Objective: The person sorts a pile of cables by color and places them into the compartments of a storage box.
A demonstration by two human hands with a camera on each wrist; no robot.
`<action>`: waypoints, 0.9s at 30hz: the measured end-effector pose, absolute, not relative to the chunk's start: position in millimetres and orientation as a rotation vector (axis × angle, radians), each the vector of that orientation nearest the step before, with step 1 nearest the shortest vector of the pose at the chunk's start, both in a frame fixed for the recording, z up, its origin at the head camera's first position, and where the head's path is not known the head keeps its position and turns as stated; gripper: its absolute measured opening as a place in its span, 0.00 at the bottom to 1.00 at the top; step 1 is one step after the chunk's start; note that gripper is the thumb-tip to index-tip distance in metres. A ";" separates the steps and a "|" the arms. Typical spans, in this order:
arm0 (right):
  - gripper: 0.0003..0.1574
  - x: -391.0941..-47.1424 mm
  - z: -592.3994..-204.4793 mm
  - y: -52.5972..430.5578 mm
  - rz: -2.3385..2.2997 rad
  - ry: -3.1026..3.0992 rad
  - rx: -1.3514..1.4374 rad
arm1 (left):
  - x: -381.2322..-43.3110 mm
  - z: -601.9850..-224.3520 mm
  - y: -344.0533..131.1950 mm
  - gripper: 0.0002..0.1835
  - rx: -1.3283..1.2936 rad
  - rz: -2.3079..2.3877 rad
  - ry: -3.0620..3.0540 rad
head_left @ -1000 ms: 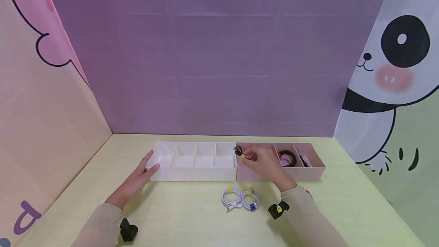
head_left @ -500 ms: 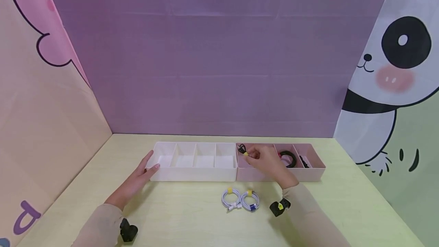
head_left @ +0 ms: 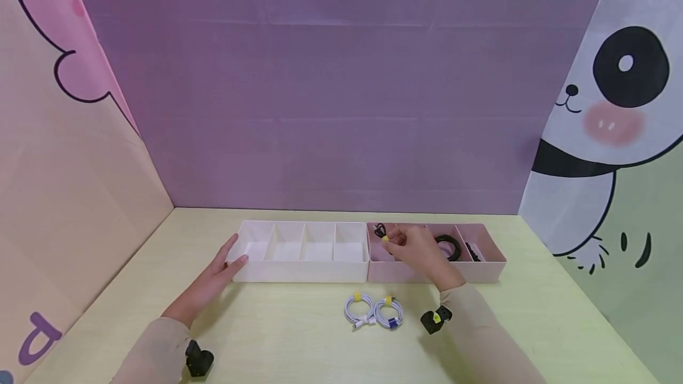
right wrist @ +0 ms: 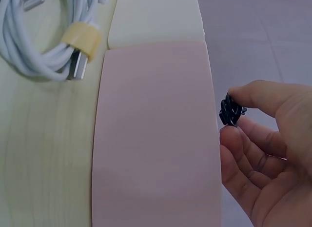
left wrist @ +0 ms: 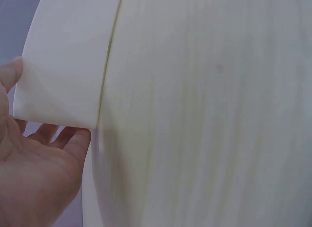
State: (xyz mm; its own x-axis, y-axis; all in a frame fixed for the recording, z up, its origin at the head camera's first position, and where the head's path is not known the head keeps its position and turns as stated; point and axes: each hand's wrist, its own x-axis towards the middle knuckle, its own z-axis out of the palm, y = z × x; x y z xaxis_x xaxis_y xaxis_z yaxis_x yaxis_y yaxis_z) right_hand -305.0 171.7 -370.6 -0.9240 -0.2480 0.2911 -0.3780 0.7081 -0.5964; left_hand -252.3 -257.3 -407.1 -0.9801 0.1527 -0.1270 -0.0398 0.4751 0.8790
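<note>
We angle the right hand (head_left: 418, 249) toward 10 o'clock, thumb and fingertips clamped on the black cable (head_left: 380, 230), over the 9 o'clock compartment of the pink box (head_left: 437, 272). Its long axis runs 5 to 11 o'clock. We rest the left hand (head_left: 221, 266), thumb and fingers apart, against the white box (head_left: 301, 271) at 9 o'clock

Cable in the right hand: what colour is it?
The cable is black, clearest in the right wrist view.

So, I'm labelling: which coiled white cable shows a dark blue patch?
In the head view, the right coil, blue at its bottom; the left coil shows none.
</note>
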 end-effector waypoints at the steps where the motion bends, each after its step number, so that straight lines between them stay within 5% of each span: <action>1: 0.09 -305.2 -370.2 172.1 1.007 -2.728 0.503 | -252.2 -406.7 -257.2 0.45 0.098 1.516 2.531; 27: 0.07 -309.9 -370.2 174.9 0.977 -2.782 0.435 | -252.6 -406.3 -256.6 0.45 0.107 1.521 2.547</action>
